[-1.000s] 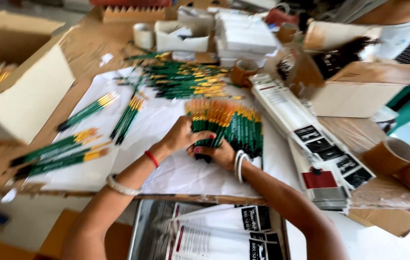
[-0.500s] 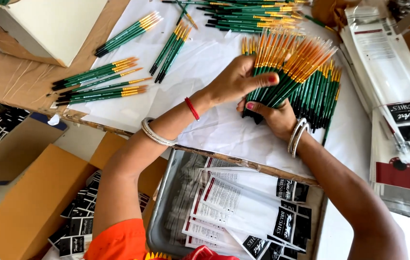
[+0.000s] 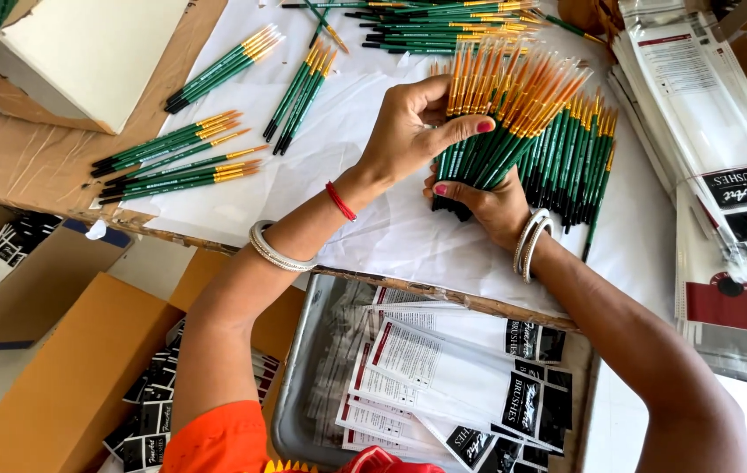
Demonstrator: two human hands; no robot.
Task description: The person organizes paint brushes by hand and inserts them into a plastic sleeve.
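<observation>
My right hand (image 3: pixel 483 203) grips the lower ends of a thick bundle of green-handled paintbrushes (image 3: pixel 500 118) with orange bristles, held fanned out above a white sheet (image 3: pixel 373 236). My left hand (image 3: pixel 413 127) wraps over the bundle from the left, thumb across the handles. More of the same brushes (image 3: pixel 579 162) lie on the sheet just right of the bundle. Small sorted groups of brushes (image 3: pixel 176 162) lie to the left, and another pile (image 3: pixel 443 22) sits at the top.
A metal tray (image 3: pixel 308 385) with clear packaged brush sleeves (image 3: pixel 461 377) sits below the table edge. Stacks of empty sleeves and cards (image 3: pixel 724 149) lie at right. Cardboard boxes (image 3: pixel 67 368) stand at lower left, and a white box (image 3: pixel 93 52) at upper left.
The view has tilted down and moved closer. Both hands have lifted and gathered the brush bundle tighter, fanning the bristles upward.
</observation>
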